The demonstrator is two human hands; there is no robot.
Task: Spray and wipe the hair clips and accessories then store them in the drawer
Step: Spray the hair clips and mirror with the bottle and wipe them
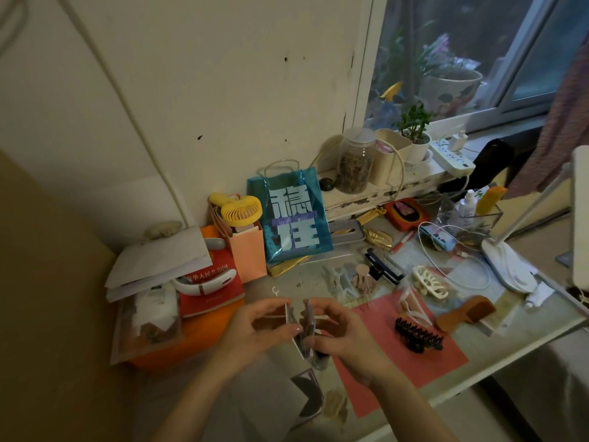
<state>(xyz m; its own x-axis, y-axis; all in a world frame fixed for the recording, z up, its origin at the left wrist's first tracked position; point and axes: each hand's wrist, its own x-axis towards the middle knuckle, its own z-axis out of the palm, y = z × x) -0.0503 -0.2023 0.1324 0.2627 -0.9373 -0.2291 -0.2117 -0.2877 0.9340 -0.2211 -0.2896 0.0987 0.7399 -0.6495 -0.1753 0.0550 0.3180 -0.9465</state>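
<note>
My left hand [264, 327] and my right hand [341, 333] meet over the desk's front middle, both pinching a small clear packet [301, 327] between them; what is inside it is hard to tell. On a pink sheet [398, 362] to the right lie a black claw clip [419, 337] and a clear clip [412, 309]. Further back rest a cream claw clip [430, 281], a beige clip [363, 279], a navy comb-like clip [384, 265] and a brown wooden comb [467, 314]. No drawer is in view.
A blue gift bag [291, 218], a yellow fan [240, 208], red books [212, 288] and an orange box [165, 342] crowd the left and back. A white desk lamp base [506, 266] and cables sit right. Bottles stand in a clear organiser [478, 208].
</note>
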